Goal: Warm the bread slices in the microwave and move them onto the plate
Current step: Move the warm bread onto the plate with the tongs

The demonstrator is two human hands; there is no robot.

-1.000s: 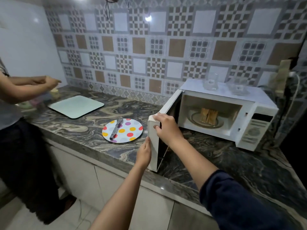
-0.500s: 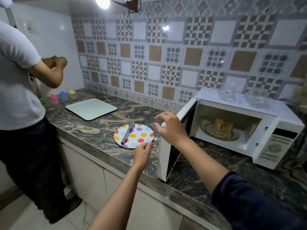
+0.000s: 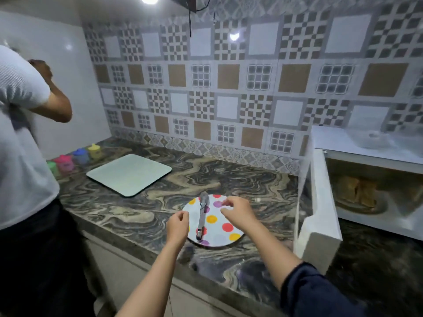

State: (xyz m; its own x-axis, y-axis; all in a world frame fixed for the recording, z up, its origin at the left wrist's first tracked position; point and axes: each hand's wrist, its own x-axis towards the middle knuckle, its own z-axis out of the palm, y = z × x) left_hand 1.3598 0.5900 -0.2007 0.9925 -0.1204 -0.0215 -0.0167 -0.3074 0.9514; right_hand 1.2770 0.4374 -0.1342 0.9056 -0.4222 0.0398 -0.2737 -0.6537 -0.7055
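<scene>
A white plate (image 3: 225,235) with coloured dots lies on the marble counter, and metal tongs (image 3: 202,215) rest across it. My left hand (image 3: 177,226) hovers at the plate's left edge, fingers loosely curled and holding nothing. Over the plate's right side is my right hand (image 3: 237,210), fingers apart and empty. At the right stands the white microwave (image 3: 366,143) with its door (image 3: 317,216) swung open. Two toasted bread slices (image 3: 358,191) stand on the glass turntable inside.
A pale green cutting board (image 3: 129,173) lies at the back left of the counter. Several small coloured cups (image 3: 75,157) line the left wall. Another person in a white shirt (image 3: 20,138) stands at the left. Clear glass items sit on the microwave's top.
Both my hands have left the microwave door and moved left over the dotted plate. The door stays open. The view has swung left.
</scene>
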